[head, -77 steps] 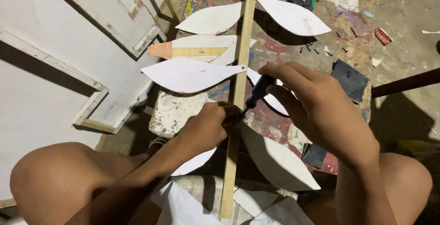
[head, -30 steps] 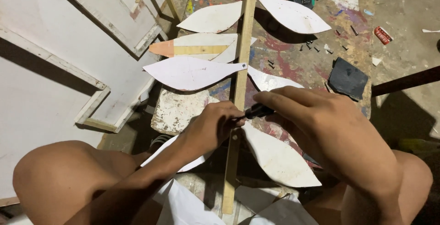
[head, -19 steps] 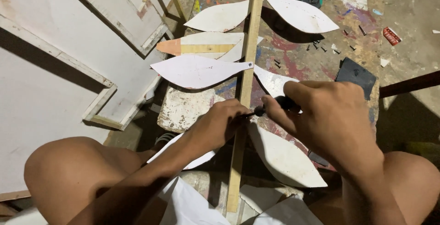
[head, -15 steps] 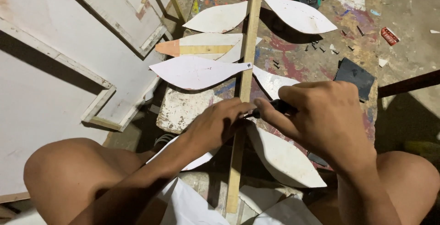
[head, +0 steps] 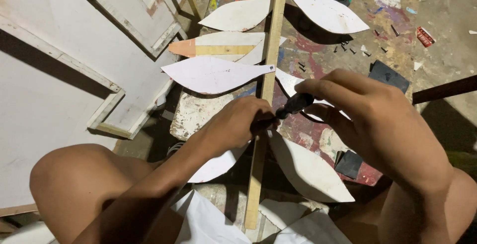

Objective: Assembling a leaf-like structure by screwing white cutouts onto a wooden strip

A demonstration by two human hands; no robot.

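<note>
Black tool (head: 295, 105) pinched in right hand (head: 377, 120), tip at left hand (head: 238, 124)

Vs 2.6 s ago: right hand (head: 377, 120) sits lower on the wooden strip (head: 263, 110), w/ the dark tool (head: 295, 104) now tipped flat, nose at the strip beside left hand (head: 236, 124); earlier it stands more upright. Left hand barely shifts. Lower-right white leaf cutout (head: 308, 169) is more exposed. Vs 0.5 s ago: hardly any diff.
</note>
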